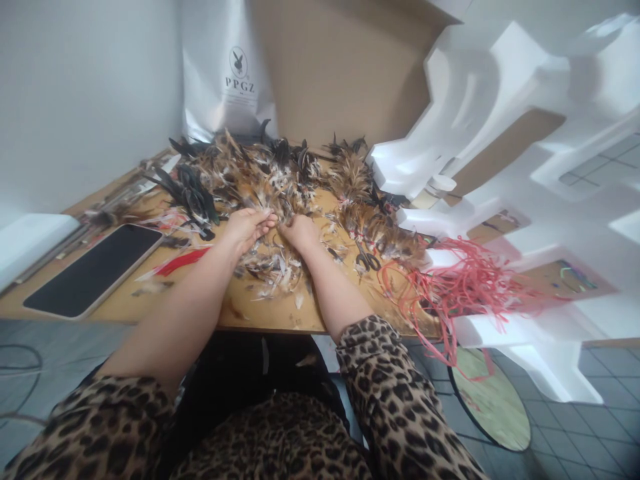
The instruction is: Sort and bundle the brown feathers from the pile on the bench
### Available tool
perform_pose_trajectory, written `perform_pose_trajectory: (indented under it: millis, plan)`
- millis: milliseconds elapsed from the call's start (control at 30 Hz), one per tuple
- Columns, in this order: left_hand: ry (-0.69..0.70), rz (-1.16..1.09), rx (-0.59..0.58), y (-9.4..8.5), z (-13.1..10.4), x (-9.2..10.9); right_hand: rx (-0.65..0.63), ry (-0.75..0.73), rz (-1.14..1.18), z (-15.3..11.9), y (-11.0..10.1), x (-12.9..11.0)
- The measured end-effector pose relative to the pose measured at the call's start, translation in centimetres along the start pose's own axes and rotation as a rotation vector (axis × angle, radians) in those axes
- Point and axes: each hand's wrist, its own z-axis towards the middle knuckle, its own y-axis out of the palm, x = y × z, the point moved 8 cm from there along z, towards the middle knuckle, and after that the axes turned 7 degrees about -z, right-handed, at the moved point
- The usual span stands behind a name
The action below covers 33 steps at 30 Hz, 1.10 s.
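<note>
Over the middle of the wooden table, my left hand [250, 225] pinches a small bunch of brown feathers [260, 196] between thumb and fingers. Close beside it, my right hand [301, 233] is closed with its fingertips turned down among the feathers; what it grips is hidden. Loose brown and white feathers [280, 270] lie scattered below both hands. Behind them spreads a large heap of brown feathers [215, 163]. Glossy black feathers [190, 193] lie left of my left hand. Black-handled scissors [369, 259] rest to the right of my right hand, partly among feathers.
A phone [95, 270] and a red strip [183, 262] lie on the left. Red-pink string [470, 280] spills over the table's right edge by white foam packing [530, 340]. A silver bag [225, 80] stands behind. A round stool seat [493, 397] is below right.
</note>
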Motion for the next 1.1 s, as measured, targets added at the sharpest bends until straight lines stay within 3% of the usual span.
perform_pose_trajectory:
  millis: [100, 200, 467, 600, 833, 967, 1100]
  plan:
    - [-0.006, 0.008, -0.007, 0.1, 0.0, -0.1, 0.003, 0.014, -0.024, 0.3, 0.1, 0.0]
    - [-0.01, 0.012, -0.009, 0.1, -0.1, -0.2, 0.01, 0.013, 0.096, 0.6, 0.3, 0.6]
    - [-0.083, -0.004, -0.034, 0.5, -0.4, -0.6, -0.064, 0.129, 1.004, 0.6, 0.3, 2.3]
    - [-0.145, -0.03, -0.051, 0.9, -0.8, -0.9, -0.084, 0.132, 1.254, 0.5, 0.1, 1.8]
    - [-0.223, -0.142, -0.101, 1.5, -1.0, -1.4, 0.054, -0.107, 1.133, -0.2, -2.3, 0.0]
    - [-0.185, -0.219, -0.062, 1.1, -0.7, -0.8, -0.063, -0.179, 1.105, -0.8, -2.0, -1.3]
    - [-0.149, -0.24, -0.107, 1.4, -0.7, -0.1, -0.225, -0.184, 1.179, -1.1, -1.3, -1.5]
